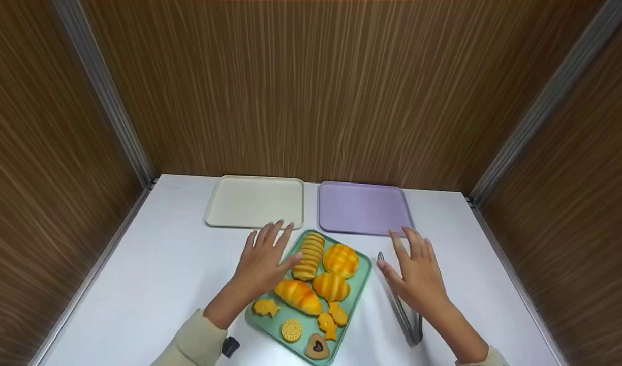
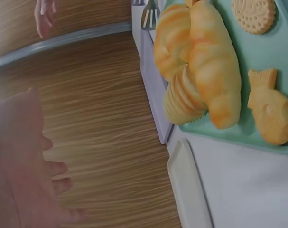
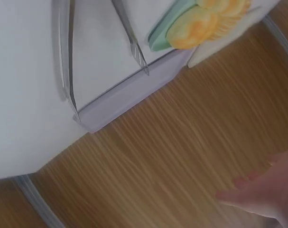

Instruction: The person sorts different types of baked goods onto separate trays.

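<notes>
My left hand (image 1: 262, 262) hovers with fingers spread over the left edge of a green tray (image 1: 361, 272), holding nothing. Breads and biscuits lie on that tray: a long ridged roll (image 1: 309, 256), a round checked bun (image 1: 340, 260), a striped croissant-like bread (image 1: 331, 286), a larger bread (image 1: 298, 296), fish-shaped biscuits (image 1: 266, 307), a round biscuit (image 1: 291, 330) and a heart-shaped biscuit (image 1: 317, 346). To the tray's right, my right hand (image 1: 420, 274) is held with fingers extended above metal tongs (image 1: 405, 320), partly hiding them. In the right wrist view the tongs' two arms stand apart.
A cream tray (image 1: 256, 202) lies at the back left of the white table (image 1: 153, 264), and a purple tray (image 1: 364, 207) beside it on the right. Wood-patterned panels (image 1: 311, 91) enclose the back and both sides. A small black object (image 1: 230, 347) is by the left sleeve.
</notes>
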Tool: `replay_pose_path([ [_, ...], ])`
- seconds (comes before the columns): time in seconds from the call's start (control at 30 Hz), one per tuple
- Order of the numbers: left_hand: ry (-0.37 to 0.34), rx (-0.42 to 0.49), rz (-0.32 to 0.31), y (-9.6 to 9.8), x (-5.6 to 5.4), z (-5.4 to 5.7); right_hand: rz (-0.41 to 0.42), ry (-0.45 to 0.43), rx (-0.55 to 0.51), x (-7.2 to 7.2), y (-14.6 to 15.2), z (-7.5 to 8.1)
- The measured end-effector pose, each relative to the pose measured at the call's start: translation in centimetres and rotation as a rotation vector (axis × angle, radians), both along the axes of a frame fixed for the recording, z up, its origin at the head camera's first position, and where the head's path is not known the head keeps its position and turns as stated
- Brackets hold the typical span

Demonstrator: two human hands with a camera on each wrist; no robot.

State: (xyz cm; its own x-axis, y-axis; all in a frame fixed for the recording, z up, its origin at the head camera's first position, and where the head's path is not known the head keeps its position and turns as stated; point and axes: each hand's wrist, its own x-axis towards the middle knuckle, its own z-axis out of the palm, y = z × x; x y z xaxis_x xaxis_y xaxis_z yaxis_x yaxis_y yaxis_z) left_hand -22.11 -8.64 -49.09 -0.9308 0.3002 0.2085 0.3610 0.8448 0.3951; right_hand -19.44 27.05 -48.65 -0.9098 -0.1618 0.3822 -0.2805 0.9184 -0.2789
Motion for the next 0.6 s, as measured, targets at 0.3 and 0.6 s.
replay_pose_path([
  [0.3,-0.073,0.242,0.13,-2.1,1.7,-4.2,-0.202,-0.279,-0.183,1.7,2.0,-2.6],
  [0.6,-0.227,0.389,0.212,-3.6,2.9,-9.4,-0.324,-0.374,-0.173,2.6,3.0,-6.1],
])
